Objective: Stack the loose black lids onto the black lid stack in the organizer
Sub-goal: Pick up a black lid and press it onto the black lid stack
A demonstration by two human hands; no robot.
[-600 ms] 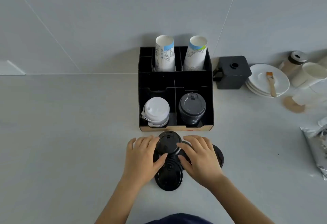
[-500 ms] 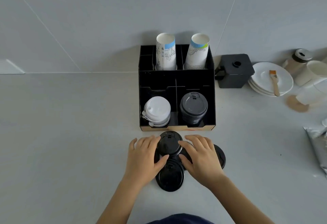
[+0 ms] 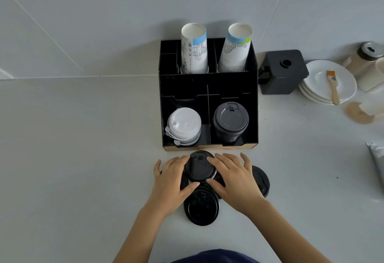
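Several loose black lids lie in an overlapping cluster on the table in front of the organizer [image 3: 207, 92]. The top loose lid [image 3: 200, 168] sits between my hands. My left hand [image 3: 172, 179] grips its left edge with fingers and thumb, and my right hand [image 3: 234, 177] grips its right edge the same way. Another loose lid [image 3: 201, 208] lies nearer me, and one [image 3: 262, 181] shows to the right of my right hand. The black lid stack [image 3: 230, 121] stands in the organizer's front right compartment.
A white lid stack [image 3: 184, 125] fills the front left compartment. Two paper cup stacks [image 3: 194, 52] [image 3: 235, 50] stand in the back slots. To the right are a black box [image 3: 282, 73], white plates [image 3: 320, 81] with a brush [image 3: 333, 88], and a foil bag [image 3: 377, 156].
My hands have closed in slightly around the top loose lid. The lids have stayed where they were on the table.
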